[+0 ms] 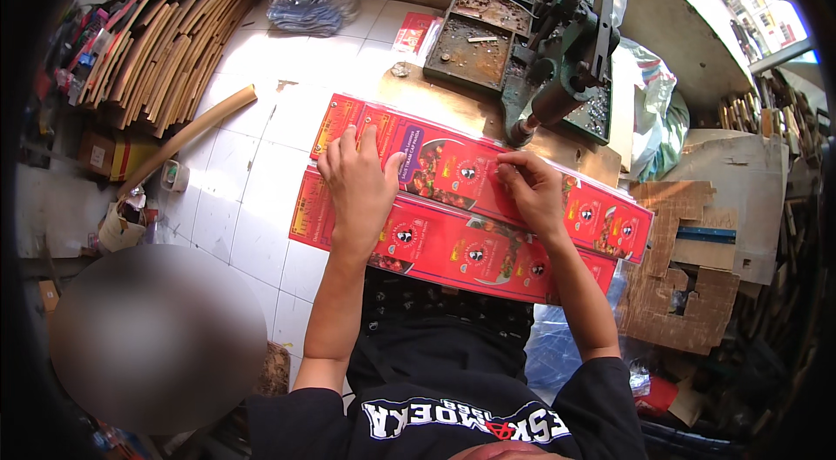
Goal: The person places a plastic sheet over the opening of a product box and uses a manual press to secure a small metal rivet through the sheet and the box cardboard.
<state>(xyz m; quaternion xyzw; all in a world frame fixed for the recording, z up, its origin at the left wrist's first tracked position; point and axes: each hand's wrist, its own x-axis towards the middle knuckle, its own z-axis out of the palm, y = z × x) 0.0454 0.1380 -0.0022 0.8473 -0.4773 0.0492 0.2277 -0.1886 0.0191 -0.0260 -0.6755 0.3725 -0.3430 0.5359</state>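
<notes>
Two long red printed strips (435, 233) with food pictures and a glossy, plastic-like surface lie one above the other across my lap, reaching up to the bench. My left hand (359, 177) lies with its fingers stretched out on the left part of the upper strip (610, 229), beside a purple label. Over the middle of that strip, my right hand (529, 186) has thumb and fingertips pinched together; anything between them is too small to make out. Just beyond it stands a dark green hand press (557, 85), its round ram tip close to the strip's far edge.
Metal trays (475, 50) with small loose parts flank the press. Cardboard sheets (174, 42) lean at the far left, near a long cardboard tube (187, 138). Folded plastic bags (312, 5) lie on the tiles. Torn cardboard (679, 286) is at the right. A blurred round patch covers the lower left.
</notes>
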